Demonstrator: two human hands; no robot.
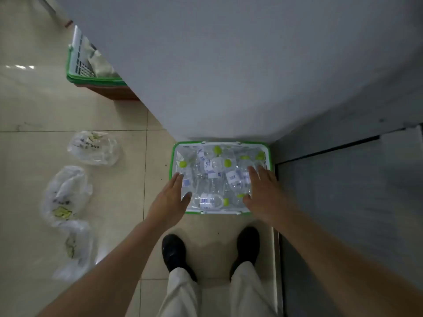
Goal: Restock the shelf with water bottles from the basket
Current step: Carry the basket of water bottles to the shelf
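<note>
Two crumpled clear plastic bags (68,202) lie on the beige tiled floor (119,115) at far left. Rightward, the left hand (170,200) hangs released, fingers spread, over the left rim of a white plastic basket with green rim (175,154). Clear water bottles with lime-green caps (209,200) lie piled inside. The right hand (263,193), also released, covers its right side, beside a grey shelf unit (343,179).
</note>
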